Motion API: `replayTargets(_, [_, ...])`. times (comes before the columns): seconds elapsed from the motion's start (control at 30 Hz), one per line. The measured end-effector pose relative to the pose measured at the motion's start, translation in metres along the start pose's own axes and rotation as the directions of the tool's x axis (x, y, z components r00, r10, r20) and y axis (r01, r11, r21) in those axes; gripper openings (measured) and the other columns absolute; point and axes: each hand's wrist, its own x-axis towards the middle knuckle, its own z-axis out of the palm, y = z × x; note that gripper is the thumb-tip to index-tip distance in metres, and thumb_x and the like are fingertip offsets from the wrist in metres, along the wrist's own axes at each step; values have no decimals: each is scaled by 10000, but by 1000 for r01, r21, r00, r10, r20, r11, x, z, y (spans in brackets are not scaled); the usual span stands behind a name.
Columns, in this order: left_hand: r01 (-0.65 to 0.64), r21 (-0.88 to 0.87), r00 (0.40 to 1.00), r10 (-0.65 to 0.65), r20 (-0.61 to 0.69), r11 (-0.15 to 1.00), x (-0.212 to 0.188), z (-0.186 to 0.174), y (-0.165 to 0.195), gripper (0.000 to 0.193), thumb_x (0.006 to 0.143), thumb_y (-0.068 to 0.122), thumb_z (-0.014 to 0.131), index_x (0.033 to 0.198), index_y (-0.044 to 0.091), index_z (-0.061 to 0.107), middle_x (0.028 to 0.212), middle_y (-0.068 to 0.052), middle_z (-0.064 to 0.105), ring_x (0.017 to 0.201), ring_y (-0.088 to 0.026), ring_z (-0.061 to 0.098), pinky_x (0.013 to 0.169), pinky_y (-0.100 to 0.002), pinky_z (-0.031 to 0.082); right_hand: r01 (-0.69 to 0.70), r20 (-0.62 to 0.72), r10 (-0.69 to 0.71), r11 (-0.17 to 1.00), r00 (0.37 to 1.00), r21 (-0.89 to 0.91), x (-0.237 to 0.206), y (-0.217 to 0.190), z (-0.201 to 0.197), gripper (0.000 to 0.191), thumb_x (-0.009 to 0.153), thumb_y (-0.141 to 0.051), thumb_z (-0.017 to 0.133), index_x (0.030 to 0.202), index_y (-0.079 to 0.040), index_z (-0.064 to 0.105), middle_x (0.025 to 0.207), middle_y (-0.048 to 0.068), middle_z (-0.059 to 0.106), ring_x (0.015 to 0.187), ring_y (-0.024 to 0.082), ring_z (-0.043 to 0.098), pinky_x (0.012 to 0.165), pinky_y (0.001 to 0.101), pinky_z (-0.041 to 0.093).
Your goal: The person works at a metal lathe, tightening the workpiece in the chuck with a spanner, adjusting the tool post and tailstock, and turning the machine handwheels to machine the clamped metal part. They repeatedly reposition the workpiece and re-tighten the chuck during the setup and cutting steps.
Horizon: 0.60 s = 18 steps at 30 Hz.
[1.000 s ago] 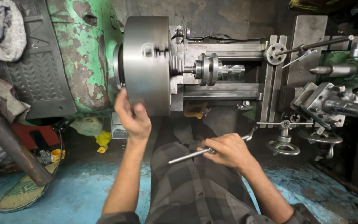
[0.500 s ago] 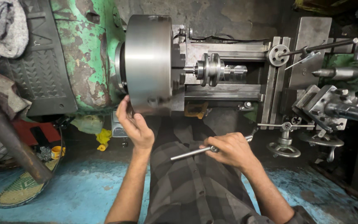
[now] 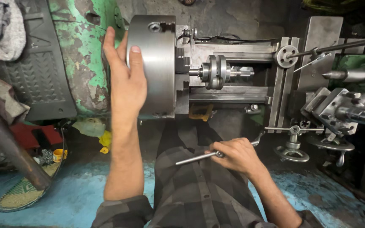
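Chuck (image 3: 155, 63) sits on lathe headstock; my left hand (image 3: 125, 82) lies flat, fingers apart, on its rim. Right hand (image 3: 235, 156) clamped on steel rod (image 3: 195, 158). I'd keep palm grip steady, w/ fingers off jaw slots.

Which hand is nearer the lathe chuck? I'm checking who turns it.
Left. The left hand lies flat on the lathe chuck, while the right hand holds a metal rod below, apart from it.
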Motion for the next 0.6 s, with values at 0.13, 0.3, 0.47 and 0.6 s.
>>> replayTargets(0.13, [119,-83,992,-116,47,989,14,-2,13,571,1138,175,432,1623,-21,204,1383,-166,659,1189,-185,597,1089,-289,459,-1,26,0,1000,1000,21,3,3,3,190,769,-321,800,877,-184,725,679,14,724,589,251,685,492,393,494])
replayTargets(0.3, [-60,210,995,75,-64,976,-5,-2,7,544,1147,182,499,1580,14,215,1334,-207,485,1099,-235,617,1156,-403,386,0,59,0,1000,998,0,10,4,3,189,765,-319,805,869,-183,728,673,16,722,591,251,686,490,396,493])
replayTargets(0.47, [-308,462,918,388,-87,832,-52,-9,-42,505,1149,154,541,1562,92,256,1473,-155,374,1226,-298,596,1184,-462,397,-1,32,0,1000,1000,10,15,5,-2,180,756,-302,797,880,-188,735,673,16,719,594,243,688,494,394,494])
replayTargets(0.6, [-647,249,712,688,-140,721,-89,-7,-126,237,1144,160,402,1372,160,337,1391,-173,541,1185,-330,607,1091,-424,508,-65,21,66,998,998,-22,17,7,-6,209,794,-356,816,840,-176,720,653,13,716,578,238,687,498,395,491])
